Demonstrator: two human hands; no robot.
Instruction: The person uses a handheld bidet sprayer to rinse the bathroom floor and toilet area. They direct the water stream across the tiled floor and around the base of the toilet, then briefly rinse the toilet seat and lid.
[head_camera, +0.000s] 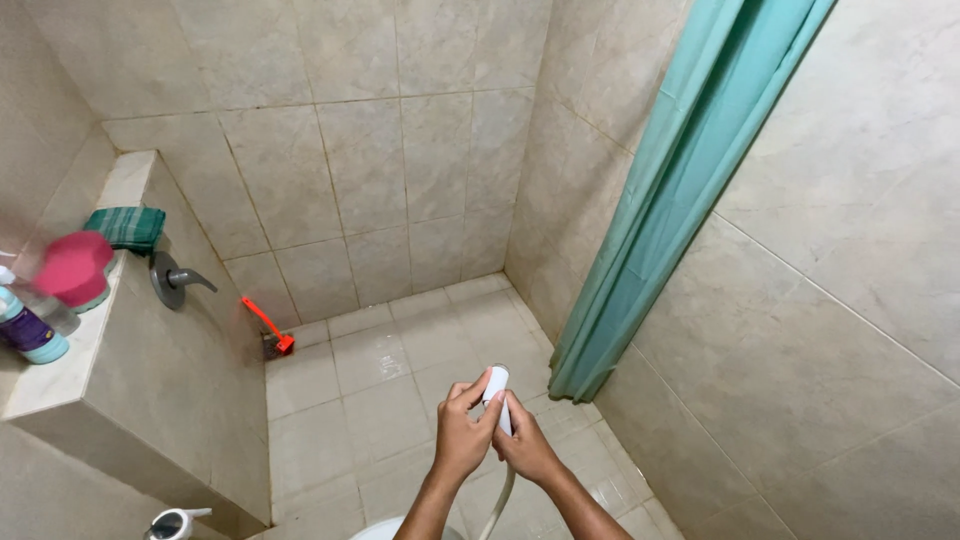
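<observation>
both hands meet low in the middle of the view, over the wet tiled floor (370, 400) of a shower stall. the left hand (462, 435) and the right hand (527, 450) are pressed close together around a white spray handle (495, 390), fingers curled about it, with the left thumb and fingertips pinching near its rounded top end. the handle stands nearly upright between the two palms, and its pale hose (498, 505) drops down from under the hands toward the bottom edge of the view

to the right hangs a teal shower curtain (650, 200), gathered into folds and running slantwise down to the floor just beside the hands. on the left is a tiled ledge (60, 370): on it sit a folded green checked cloth (125, 227), a pink cap-shaped thing (75, 268) that looks blurred, and a bottle with a purple label (30, 335) at the near end. a metal tap lever (172, 280) sticks out of the ledge's side wall. an orange-handled brush (268, 325) leans in the corner where the ledge meets the back wall, touching the floor. a white rounded fitting (172, 523) shows at the bottom left edge
</observation>
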